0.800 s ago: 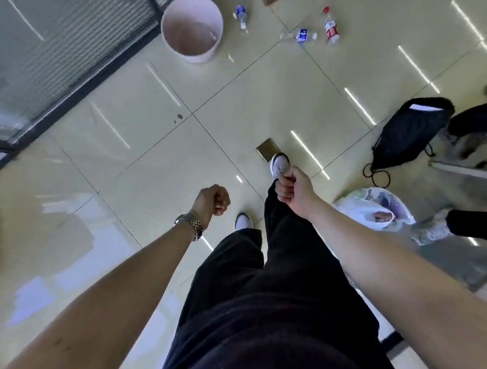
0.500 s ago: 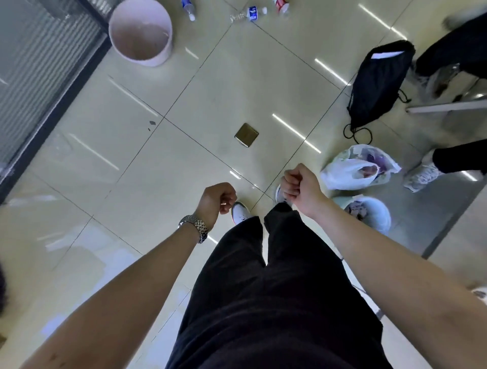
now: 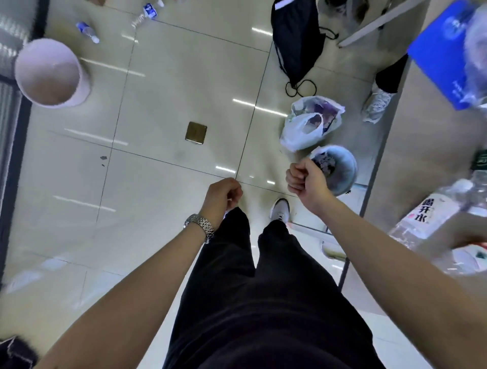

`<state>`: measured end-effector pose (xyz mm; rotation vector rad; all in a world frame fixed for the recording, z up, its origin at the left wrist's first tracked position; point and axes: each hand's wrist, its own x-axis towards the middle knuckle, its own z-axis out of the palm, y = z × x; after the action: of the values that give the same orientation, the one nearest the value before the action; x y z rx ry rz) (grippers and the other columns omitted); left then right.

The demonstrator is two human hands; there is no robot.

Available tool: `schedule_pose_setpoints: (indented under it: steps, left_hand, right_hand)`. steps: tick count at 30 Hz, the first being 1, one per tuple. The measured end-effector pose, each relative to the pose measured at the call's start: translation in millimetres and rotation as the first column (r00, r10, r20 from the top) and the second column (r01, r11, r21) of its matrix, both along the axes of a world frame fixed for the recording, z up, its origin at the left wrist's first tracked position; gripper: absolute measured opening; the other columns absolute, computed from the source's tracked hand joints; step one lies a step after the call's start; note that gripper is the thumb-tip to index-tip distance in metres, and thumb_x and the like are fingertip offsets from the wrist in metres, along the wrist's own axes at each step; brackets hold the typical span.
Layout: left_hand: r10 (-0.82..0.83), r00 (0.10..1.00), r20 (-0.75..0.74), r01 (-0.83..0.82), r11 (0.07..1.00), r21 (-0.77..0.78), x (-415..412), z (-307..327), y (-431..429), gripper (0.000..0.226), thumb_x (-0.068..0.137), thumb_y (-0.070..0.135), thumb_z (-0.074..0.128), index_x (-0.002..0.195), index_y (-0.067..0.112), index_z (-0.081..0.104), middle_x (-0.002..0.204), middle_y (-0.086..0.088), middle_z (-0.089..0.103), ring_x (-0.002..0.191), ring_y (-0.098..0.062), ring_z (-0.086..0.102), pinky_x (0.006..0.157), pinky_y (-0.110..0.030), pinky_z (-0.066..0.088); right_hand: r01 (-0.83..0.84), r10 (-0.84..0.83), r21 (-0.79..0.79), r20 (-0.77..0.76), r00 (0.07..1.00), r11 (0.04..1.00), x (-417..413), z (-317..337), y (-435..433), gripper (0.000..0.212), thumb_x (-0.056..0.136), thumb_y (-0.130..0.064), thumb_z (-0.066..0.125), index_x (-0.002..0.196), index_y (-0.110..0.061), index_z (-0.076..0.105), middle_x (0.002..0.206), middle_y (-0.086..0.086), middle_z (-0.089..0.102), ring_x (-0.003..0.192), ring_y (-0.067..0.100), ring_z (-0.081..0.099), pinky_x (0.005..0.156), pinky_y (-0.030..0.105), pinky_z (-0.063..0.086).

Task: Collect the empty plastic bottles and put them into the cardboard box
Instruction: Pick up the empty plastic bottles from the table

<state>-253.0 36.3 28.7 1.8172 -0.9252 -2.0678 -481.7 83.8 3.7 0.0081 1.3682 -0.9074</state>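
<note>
Two empty plastic bottles lie on the tiled floor at the far top left: one with a blue label point(image 3: 88, 32) and another point(image 3: 146, 14) beside it. A clear bottle with a white label point(image 3: 432, 218) lies on the desk at the right. My left hand point(image 3: 222, 198) is a closed fist above my legs, a metal watch on its wrist. My right hand point(image 3: 305, 180) is also fisted, just left of a small bin. Neither hand holds anything. A brown corner at the top edge point(image 3: 98, 2) may be the cardboard box; I cannot tell.
A pink bucket point(image 3: 79, 79) stands at the left near a dark-framed glass wall. A black drawstring bag point(image 3: 296, 39), a white plastic bag point(image 3: 307, 126) and a small grey bin point(image 3: 345, 171) sit at the right. Another person's shoe point(image 3: 376, 105) is by the desk point(image 3: 421, 158). A brass floor plate point(image 3: 195, 133) is mid-floor.
The view has swung right: bucket and bottles slid left and away, the desk with bottles came into view at the right. Both fists stayed closed; my feet shifted.
</note>
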Motion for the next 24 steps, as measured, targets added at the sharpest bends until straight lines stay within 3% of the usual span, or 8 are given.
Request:
schedule_pose_setpoints:
  steps: [5, 9, 11, 12, 14, 15, 20, 24]
  left_hand:
    - [-0.104, 0.994, -0.039, 0.103, 0.995, -0.004, -58, 4, 15, 0.02, 0.074, 0.023, 0.054, 0.071, 0.004, 0.06, 0.063, -0.005, 0.053, 0.051, -0.019, 0.041, 0.052, -0.029, 0.027]
    - [-0.198, 0.978, -0.07, 0.2, 0.979, 0.026, -114, 11, 28, 0.019, 0.077, 0.024, 0.053, 0.062, 0.019, 0.063, 0.066, -0.005, 0.055, 0.049, -0.017, 0.042, 0.047, -0.025, 0.029]
    - [-0.254, 0.965, -0.073, 0.256, 0.967, 0.021, -135, 12, 36, 0.025, 0.081, 0.022, 0.051, 0.059, 0.024, 0.063, 0.067, -0.004, 0.057, 0.051, -0.017, 0.043, 0.05, -0.028, 0.029]
    - [-0.294, 0.951, -0.093, 0.295, 0.955, 0.003, -147, 12, 42, 0.027, 0.084, 0.02, 0.05, 0.06, 0.024, 0.063, 0.067, -0.003, 0.057, 0.052, -0.018, 0.043, 0.051, -0.029, 0.028]
    - [-0.38, 0.915, -0.133, 0.377, 0.925, -0.05, -168, 11, 55, 0.028, 0.086, 0.015, 0.047, 0.065, 0.022, 0.063, 0.065, -0.001, 0.059, 0.05, -0.017, 0.042, 0.049, -0.031, 0.028]
    - [-0.409, 0.902, -0.141, 0.404, 0.912, -0.067, -175, 10, 61, 0.025, 0.086, 0.015, 0.046, 0.068, 0.02, 0.063, 0.064, 0.0, 0.059, 0.049, -0.016, 0.042, 0.048, -0.03, 0.029]
    - [-0.485, 0.862, -0.147, 0.484, 0.874, -0.045, -212, 2, 94, 0.021, 0.082, 0.023, 0.048, 0.075, 0.013, 0.065, 0.07, 0.001, 0.067, 0.052, -0.011, 0.048, 0.051, -0.026, 0.033]
    - [-0.569, 0.807, -0.158, 0.57, 0.82, -0.046, -232, -8, 115, 0.029, 0.087, 0.027, 0.049, 0.096, 0.019, 0.075, 0.099, -0.002, 0.079, 0.074, -0.01, 0.064, 0.06, -0.02, 0.046]
  right_hand:
    - [0.096, -0.059, 0.101, -0.323, 0.944, 0.99, -39, 13, 32, 0.041, 0.085, -0.019, 0.044, 0.047, -0.026, 0.032, 0.051, -0.007, 0.029, 0.046, 0.011, 0.02, 0.044, 0.023, 0.019]
    - [0.097, -0.022, 0.076, -0.665, 0.747, 0.992, -76, 21, 77, 0.035, 0.088, -0.026, 0.047, 0.056, -0.023, 0.033, 0.05, -0.012, 0.028, 0.048, 0.006, 0.022, 0.042, 0.02, 0.019]
    - [0.134, -0.037, 0.046, -0.83, 0.556, 0.99, -91, 24, 100, 0.032, 0.09, -0.031, 0.048, 0.061, -0.023, 0.04, 0.051, -0.011, 0.036, 0.05, 0.006, 0.029, 0.045, 0.02, 0.023]
    - [0.163, -0.051, 0.015, -0.918, 0.394, 0.987, -101, 25, 113, 0.028, 0.091, -0.03, 0.052, 0.065, -0.023, 0.047, 0.057, -0.012, 0.045, 0.056, 0.006, 0.037, 0.051, 0.021, 0.028]
    - [0.214, -0.043, -0.03, -0.997, 0.058, 0.976, -121, 21, 140, 0.014, 0.09, -0.021, 0.062, 0.081, -0.01, 0.061, 0.083, 0.003, 0.062, 0.079, 0.023, 0.052, 0.07, 0.027, 0.036]
    - [0.256, 0.012, 0.004, -1.0, -0.029, 0.967, -127, 18, 150, 0.016, 0.086, -0.018, 0.066, 0.093, -0.003, 0.066, 0.097, 0.013, 0.065, 0.089, 0.034, 0.055, 0.079, 0.033, 0.038]
    - [0.407, 0.224, 0.194, -0.974, -0.027, 0.892, -150, 4, 188, 0.067, 0.076, -0.031, 0.069, 0.138, -0.009, 0.059, 0.147, 0.014, 0.054, 0.128, 0.04, 0.051, 0.098, 0.043, 0.036]
    - [0.473, 0.167, 0.218, -0.975, 0.148, 0.854, -157, -5, 199, 0.083, 0.082, -0.035, 0.068, 0.155, -0.008, 0.04, 0.157, 0.017, 0.042, 0.138, 0.04, 0.044, 0.111, 0.045, 0.034]
